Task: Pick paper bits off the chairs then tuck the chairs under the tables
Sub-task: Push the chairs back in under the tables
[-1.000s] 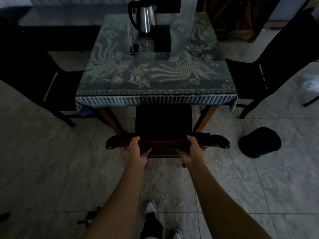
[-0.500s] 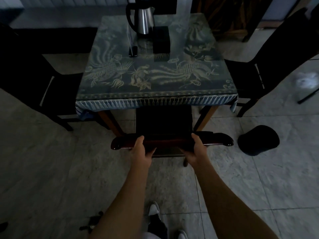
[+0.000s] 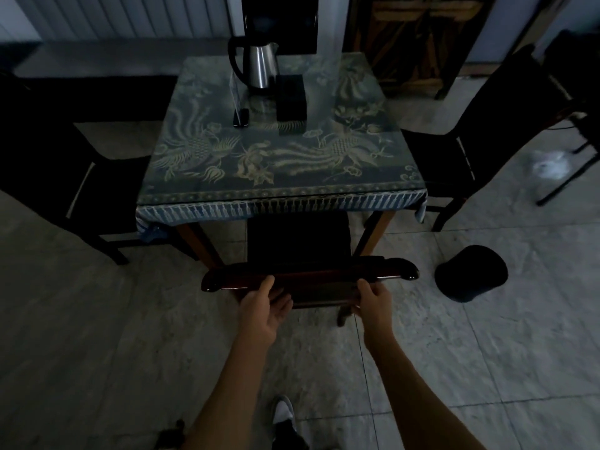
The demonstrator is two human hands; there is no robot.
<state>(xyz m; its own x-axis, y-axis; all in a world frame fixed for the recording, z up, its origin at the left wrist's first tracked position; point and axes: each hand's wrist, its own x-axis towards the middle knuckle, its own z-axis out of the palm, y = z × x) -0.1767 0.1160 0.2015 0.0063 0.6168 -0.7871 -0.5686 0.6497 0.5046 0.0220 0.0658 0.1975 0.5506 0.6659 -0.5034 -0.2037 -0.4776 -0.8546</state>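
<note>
A: Chair look? Where?
B: Near chair (image 3: 298,245), dark seat, glossy reddish-brown top rail, seat half under the counter (image 3: 279,203).
A: Grips?
B: Left hand (image 3: 264,308) loose, fingers just touching the rail; right hand (image 3: 373,302) curled on it.
A: Count?
B: Three chairs, one counter, one kettle (image 3: 259,64).

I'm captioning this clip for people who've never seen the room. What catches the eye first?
The patterned tablecloth on the central table draws the eye first, with a steel kettle at its far edge. Nearest the camera, the left hand and right hand touch the glossy top rail of a dark chair partly under the table.
</note>
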